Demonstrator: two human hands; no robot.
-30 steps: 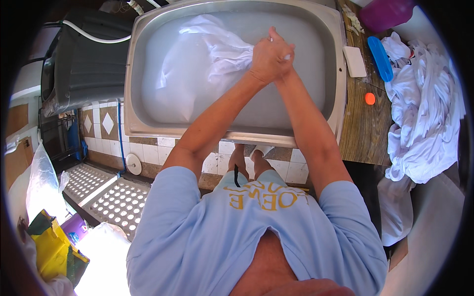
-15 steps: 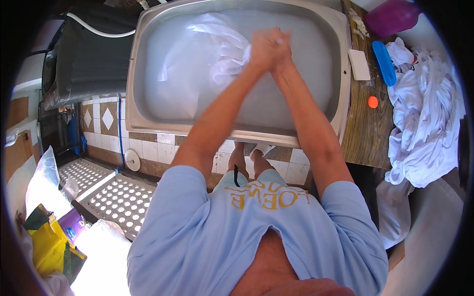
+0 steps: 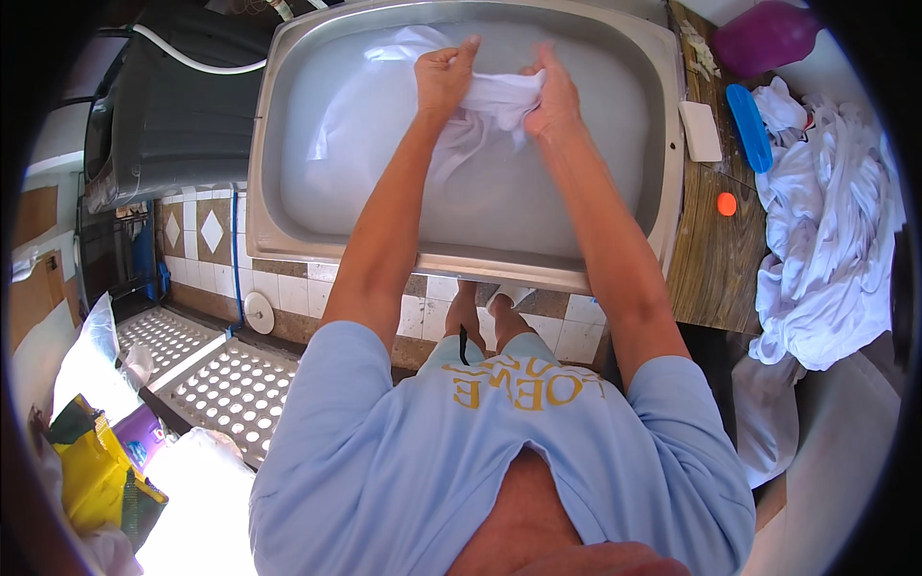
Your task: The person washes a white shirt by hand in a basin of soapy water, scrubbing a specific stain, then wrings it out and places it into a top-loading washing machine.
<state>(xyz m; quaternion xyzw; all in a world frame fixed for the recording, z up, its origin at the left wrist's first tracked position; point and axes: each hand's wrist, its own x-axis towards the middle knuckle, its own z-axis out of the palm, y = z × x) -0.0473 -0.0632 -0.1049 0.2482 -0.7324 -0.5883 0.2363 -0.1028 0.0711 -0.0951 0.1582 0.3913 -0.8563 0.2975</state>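
Observation:
A wet white cloth (image 3: 501, 93) is stretched between my two hands over a metal sink (image 3: 267, 192) of cloudy grey water. Its left end is gripped by my left hand (image 3: 445, 79), fingers curled with the thumb up. On the other side my right hand (image 3: 557, 96) clasps the cloth against its palm, slightly blurred, the thumb raised. Below the stretched part, more of the fabric trails down into the water. Toward the left of the sink, a pale sheet of white material lies mostly under the surface.
On the wooden counter (image 3: 715, 259) to the right are a white soap bar (image 3: 700, 132), a blue brush-like piece (image 3: 748, 128) and an orange cap (image 3: 727, 204). Beyond them lies a heap of white cloth (image 3: 816, 240). A purple container (image 3: 766, 38) stands at the back right.
My hands were pressed together over the sink; now they are apart, the left moved leftward, with the white cloth pulled between them.

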